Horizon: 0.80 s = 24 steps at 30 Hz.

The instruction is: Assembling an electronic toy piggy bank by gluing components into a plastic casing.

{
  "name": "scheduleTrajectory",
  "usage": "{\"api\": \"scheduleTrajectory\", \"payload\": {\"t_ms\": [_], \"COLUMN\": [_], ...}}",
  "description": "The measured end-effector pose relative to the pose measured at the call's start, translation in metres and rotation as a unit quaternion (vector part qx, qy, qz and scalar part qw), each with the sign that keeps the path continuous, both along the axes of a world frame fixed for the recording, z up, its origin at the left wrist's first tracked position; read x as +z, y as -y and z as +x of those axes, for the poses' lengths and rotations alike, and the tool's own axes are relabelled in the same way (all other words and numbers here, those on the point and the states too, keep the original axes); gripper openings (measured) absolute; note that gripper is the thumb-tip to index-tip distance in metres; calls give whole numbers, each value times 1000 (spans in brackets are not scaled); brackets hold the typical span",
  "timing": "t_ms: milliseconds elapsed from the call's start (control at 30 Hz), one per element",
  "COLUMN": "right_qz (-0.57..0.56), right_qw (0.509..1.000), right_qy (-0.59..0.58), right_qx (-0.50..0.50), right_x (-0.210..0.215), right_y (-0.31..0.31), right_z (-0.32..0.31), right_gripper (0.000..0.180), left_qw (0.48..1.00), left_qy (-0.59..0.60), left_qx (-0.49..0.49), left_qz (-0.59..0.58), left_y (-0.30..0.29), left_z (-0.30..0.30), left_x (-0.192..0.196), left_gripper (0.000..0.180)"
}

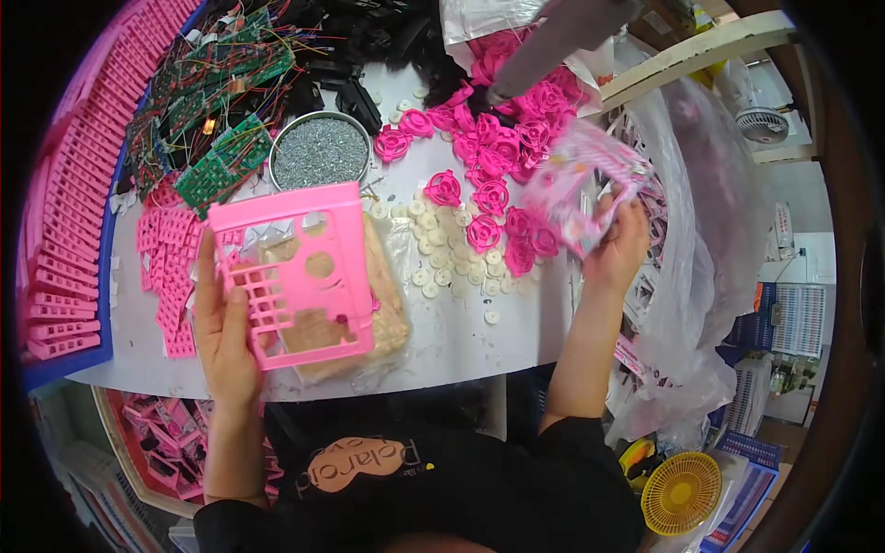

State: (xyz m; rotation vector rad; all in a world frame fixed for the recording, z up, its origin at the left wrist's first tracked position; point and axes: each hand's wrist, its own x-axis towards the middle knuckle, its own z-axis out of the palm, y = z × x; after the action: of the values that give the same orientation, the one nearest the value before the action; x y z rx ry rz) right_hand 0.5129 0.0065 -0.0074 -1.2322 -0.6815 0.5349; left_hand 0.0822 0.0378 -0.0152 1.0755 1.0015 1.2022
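Observation:
A pink plastic housing (288, 205) with a grid of square openings and round holes is held up by my left hand (224, 346), thumb on its face and fingers along the left edge. Behind it lies a brown pad in clear plastic (392, 313), partly hidden. My right hand (619, 244) grips a pink-and-white patterned plastic panel (567, 198), smeared by motion, over the right side of the table. Left of that panel are heaped bright pink ring-shaped parts (498, 152) and scattered white discs (442, 244).
Small silvery metal pieces (321, 152) fill a round tin, beside wired green circuit boards (226, 170). Pink button pieces (171, 276) lie left, near a blue crate (106, 332) of pink parts. A grey rod (553, 51) reaches over the table. Plastic bags (687, 304) hang right, above a yellow basket (682, 493).

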Motion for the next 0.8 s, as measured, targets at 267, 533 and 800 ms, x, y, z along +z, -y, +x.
{"api": "scheduleTrajectory", "payload": {"t_ms": [267, 533, 800], "right_qz": [-108, 3, -46], "right_qw": [867, 585, 839], "right_qy": [-105, 588, -244], "right_qx": [474, 558, 484], "right_x": [31, 90, -20], "right_y": [23, -66, -8], "right_z": [-100, -205, -197], "right_gripper": [23, 39, 71], "left_qw": [952, 923, 950], "left_qy": [168, 87, 241], "left_qx": [-197, -333, -145], "left_qz": [-164, -175, -133], "left_y": [-14, -8, 8], "left_z": [1, 5, -37], "left_x": [-26, -1, -34], "left_gripper": [67, 66, 19]}}
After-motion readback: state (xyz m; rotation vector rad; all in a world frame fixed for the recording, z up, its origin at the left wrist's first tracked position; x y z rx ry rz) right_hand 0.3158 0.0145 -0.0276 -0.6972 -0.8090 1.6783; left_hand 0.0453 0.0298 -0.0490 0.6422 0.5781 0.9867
